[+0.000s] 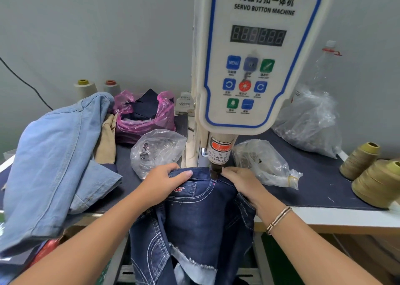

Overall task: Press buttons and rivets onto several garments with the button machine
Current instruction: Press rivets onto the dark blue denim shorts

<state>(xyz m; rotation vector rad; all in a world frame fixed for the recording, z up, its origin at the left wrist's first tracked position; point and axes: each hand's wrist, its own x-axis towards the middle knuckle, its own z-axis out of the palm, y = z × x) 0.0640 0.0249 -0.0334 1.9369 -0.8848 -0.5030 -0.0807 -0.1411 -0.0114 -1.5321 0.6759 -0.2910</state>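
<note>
A white servo button machine (255, 53) stands in the middle of the table, its dark punch (214, 172) down on the waistband of a dark blue denim garment (201, 215). My left hand (164, 183) grips the waistband left of the punch, thumb on top. My right hand (240, 182) holds the waistband right beside the punch, fingertips close to it. The garment hangs off the table's front edge. Two clear bags of metal buttons and rivets lie by the machine, one on the left (157, 150) and one on the right (262, 163).
A light blue denim garment (54, 165) is piled at the left over a tan one (107, 139). A pink bag (145, 116) of dark cloth sits behind. A big clear bag (311, 122) and tan thread cones (376, 183) stand at the right.
</note>
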